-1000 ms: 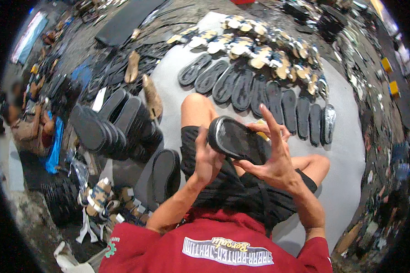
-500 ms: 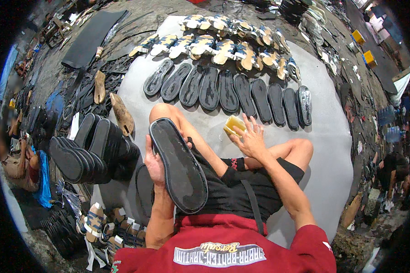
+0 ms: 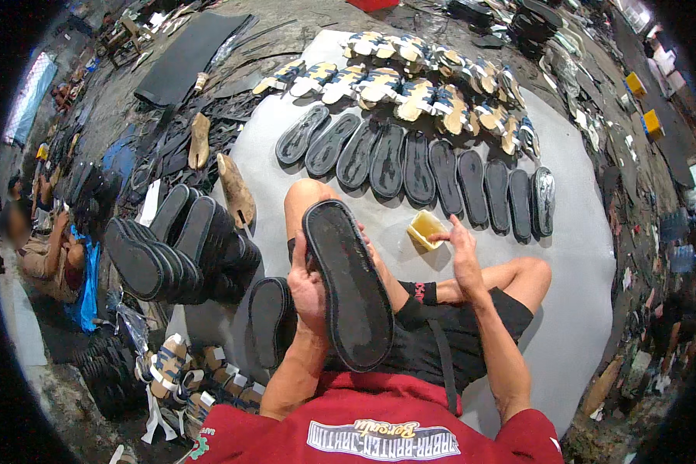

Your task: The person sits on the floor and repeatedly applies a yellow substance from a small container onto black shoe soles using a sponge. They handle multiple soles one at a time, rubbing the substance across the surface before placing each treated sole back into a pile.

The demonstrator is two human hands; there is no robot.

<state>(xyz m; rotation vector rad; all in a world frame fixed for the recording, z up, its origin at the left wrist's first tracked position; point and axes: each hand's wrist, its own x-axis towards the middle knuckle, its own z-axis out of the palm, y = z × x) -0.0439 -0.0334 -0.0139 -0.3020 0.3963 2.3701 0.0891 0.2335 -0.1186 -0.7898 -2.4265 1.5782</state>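
My left hand (image 3: 308,294) is closed around a black sandal sole (image 3: 349,290), held tilted above my lap with its broad dark face toward me. Thumb and fingers grip its opposite edges. To the right, my right hand (image 3: 465,259) is at a small cut-open tub (image 3: 425,230) of yellowish glue on the grey sheet. One finger reaches over the tub's rim; the others are apart, and I see nothing held in them. Another black sole (image 3: 271,321) lies beside my left forearm.
A curved row of black soles (image 3: 387,158) lies beyond my knees on the grey sheet (image 3: 572,286). Strapped sandals (image 3: 379,85) stand behind it. Stacked soles (image 3: 143,259), wooden shoe lasts (image 3: 236,189) and more sandals (image 3: 168,365) are at my left. A person sits at the far left.
The view has shifted, so the surroundings appear further right. My right hand has turned from spread over the glue tub to one finger at its rim. The sole stays in my left hand.
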